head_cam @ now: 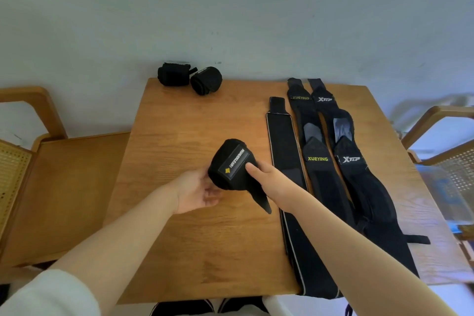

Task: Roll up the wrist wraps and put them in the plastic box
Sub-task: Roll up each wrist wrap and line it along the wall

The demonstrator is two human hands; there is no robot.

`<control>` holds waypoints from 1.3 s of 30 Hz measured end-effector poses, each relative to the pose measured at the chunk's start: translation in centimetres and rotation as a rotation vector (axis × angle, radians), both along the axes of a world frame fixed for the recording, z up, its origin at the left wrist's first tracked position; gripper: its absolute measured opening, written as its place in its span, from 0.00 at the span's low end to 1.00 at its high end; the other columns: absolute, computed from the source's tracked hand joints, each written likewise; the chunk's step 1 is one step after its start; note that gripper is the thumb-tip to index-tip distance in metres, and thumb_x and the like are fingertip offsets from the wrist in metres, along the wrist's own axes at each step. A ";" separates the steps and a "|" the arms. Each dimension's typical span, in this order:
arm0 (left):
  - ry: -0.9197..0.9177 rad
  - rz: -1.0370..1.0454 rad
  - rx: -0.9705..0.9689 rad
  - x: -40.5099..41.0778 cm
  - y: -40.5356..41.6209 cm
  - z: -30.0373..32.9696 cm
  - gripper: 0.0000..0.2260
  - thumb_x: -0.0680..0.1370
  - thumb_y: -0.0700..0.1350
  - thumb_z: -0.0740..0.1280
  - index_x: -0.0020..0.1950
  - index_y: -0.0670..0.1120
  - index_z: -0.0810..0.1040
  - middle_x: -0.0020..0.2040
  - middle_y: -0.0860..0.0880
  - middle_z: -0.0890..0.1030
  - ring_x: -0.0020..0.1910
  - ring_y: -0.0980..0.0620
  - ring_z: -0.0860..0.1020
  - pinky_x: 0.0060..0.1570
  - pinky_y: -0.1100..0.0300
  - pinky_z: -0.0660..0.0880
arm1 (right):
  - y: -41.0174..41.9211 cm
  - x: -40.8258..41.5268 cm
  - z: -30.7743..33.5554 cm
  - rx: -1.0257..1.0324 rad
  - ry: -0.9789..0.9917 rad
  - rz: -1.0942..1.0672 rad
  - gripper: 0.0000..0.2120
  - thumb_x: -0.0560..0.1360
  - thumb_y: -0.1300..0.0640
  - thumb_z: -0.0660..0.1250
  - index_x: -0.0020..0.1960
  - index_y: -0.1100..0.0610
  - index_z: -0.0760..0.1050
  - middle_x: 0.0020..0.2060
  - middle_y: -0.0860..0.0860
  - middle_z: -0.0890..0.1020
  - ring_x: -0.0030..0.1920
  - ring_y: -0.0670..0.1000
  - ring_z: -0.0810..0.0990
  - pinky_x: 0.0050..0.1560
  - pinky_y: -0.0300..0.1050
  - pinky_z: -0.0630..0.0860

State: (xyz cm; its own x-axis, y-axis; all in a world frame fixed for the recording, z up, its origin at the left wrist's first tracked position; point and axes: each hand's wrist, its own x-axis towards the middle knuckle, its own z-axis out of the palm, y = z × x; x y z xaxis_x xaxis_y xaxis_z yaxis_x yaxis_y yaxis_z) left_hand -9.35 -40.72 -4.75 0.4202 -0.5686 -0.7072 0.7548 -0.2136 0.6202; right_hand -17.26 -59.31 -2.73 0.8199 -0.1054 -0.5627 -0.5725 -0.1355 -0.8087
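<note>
Above the wooden worktop [179, 120], the left hand [197, 191] cups a rolled black fabric wrist wrap [230, 164] from below, fingers curled around it; the right hand [266, 174] grips its other side, thumb pressing the label.

Both hands [197, 191] grip rolled wrap [232, 164] (tail loose).

Wooden counter [179, 120]. Two rolled wraps [189, 79] at far edge, well beyond the grip. Three flat wraps [318, 161] laid lengthwise side by side, just right of the grip, near ends overhanging.
</note>
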 end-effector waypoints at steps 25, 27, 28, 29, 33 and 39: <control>-0.200 -0.080 0.283 0.3 1.6 -0.5 0.23 0.72 0.46 0.73 0.64 0.47 0.69 0.58 0.46 0.78 0.55 0.48 0.79 0.54 0.51 0.78 | 1.5 1.7 1.4 -0.565 -0.220 0.839 0.31 0.74 0.57 0.70 0.73 0.47 0.61 0.60 0.49 0.76 0.58 0.50 0.75 0.58 0.49 0.75; -0.249 -0.177 0.288 0.7 2.1 0.0 0.23 0.73 0.43 0.72 0.65 0.52 0.67 0.59 0.48 0.74 0.55 0.48 0.78 0.52 0.52 0.79 | 0.8 1.8 1.4 -0.603 -0.213 0.725 0.17 0.73 0.55 0.70 0.61 0.51 0.74 0.51 0.49 0.79 0.52 0.51 0.78 0.53 0.50 0.77; -0.275 -0.227 0.274 0.8 2.4 0.2 0.25 0.73 0.42 0.72 0.66 0.55 0.66 0.59 0.50 0.72 0.55 0.47 0.77 0.50 0.53 0.79 | 0.6 1.8 1.4 -0.572 -0.206 0.670 0.10 0.73 0.55 0.71 0.53 0.53 0.77 0.46 0.48 0.80 0.48 0.49 0.78 0.51 0.48 0.77; -0.300 -0.274 0.246 0.9 2.8 0.5 0.27 0.74 0.41 0.71 0.67 0.59 0.65 0.59 0.51 0.70 0.55 0.47 0.77 0.48 0.54 0.80 | 0.5 1.7 1.5 -0.523 -0.205 0.634 0.04 0.73 0.56 0.71 0.47 0.53 0.77 0.42 0.46 0.79 0.45 0.47 0.77 0.48 0.45 0.76; -0.475 -0.414 0.205 1.2 4.7 0.8 0.25 0.76 0.41 0.69 0.66 0.62 0.66 0.57 0.54 0.71 0.51 0.53 0.76 0.45 0.59 0.80 | 2.6 0.9 2.5 -0.405 -0.244 0.663 0.10 0.74 0.61 0.70 0.42 0.46 0.74 0.43 0.40 0.77 0.48 0.43 0.75 0.55 0.42 0.72; -0.741 -0.532 0.200 2.7 7.0 0.4 0.23 0.75 0.44 0.70 0.64 0.62 0.66 0.57 0.58 0.74 0.54 0.57 0.74 0.48 0.67 0.72 | 7.1 0.2 4.5 -0.428 -0.296 0.688 0.07 0.75 0.61 0.68 0.49 0.51 0.81 0.44 0.40 0.78 0.47 0.42 0.77 0.54 0.40 0.74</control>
